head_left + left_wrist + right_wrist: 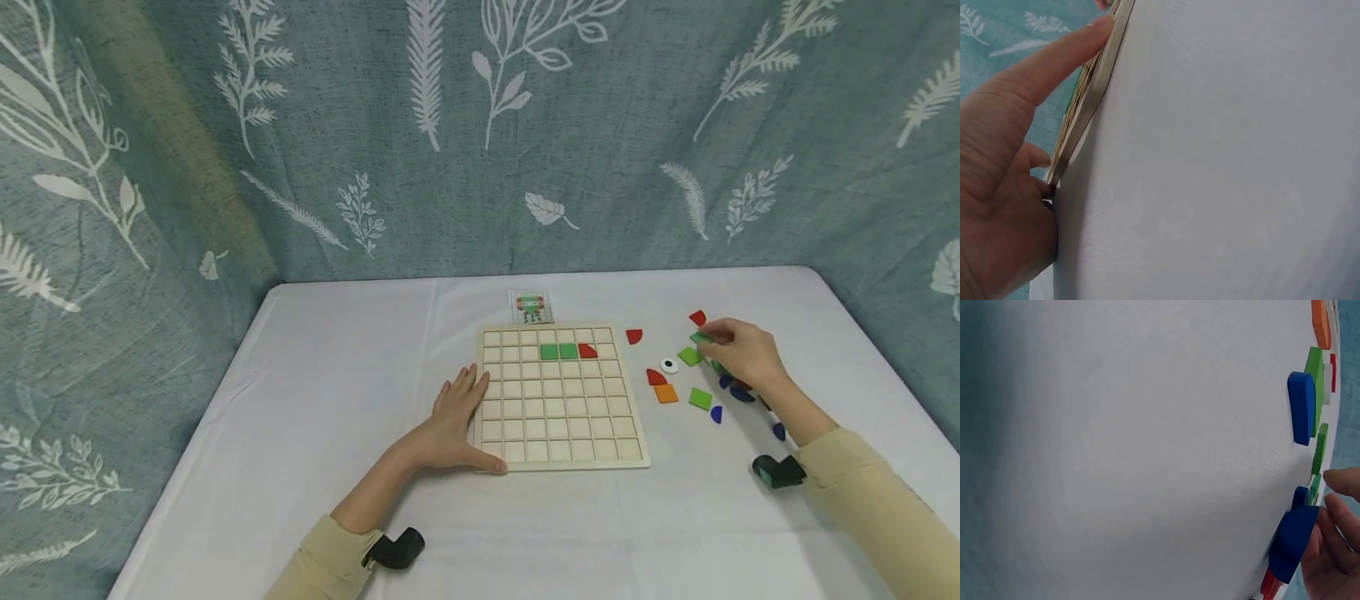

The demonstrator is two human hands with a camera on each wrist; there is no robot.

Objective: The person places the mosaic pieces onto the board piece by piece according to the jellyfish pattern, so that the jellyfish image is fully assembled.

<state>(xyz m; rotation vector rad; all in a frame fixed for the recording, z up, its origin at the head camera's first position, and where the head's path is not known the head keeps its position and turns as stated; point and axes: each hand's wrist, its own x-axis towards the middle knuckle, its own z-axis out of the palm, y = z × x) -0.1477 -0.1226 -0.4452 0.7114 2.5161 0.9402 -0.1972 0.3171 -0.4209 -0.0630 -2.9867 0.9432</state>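
A pale wooden grid board (513,429) lies on the white cloth, with two green square tiles (550,352) and a red quarter-circle piece (587,351) in one row near its far side. Along the board's left edge rests my left hand (452,425), fingers spread, its thumb (1079,53) on the near corner. To the right of the board, my right hand (742,354) pinches a darker green square tile (701,337) between thumb and fingertips. Under and beside that hand lie blue pieces (1294,544), partly hidden in the head view.
A small picture card (531,307) lies beyond the board. Between board and right hand are red quarter-circles (634,336), a white disc with a black dot (669,365), an orange square (666,393) and light green squares (701,398). A patterned curtain (450,208) hangs behind the table.
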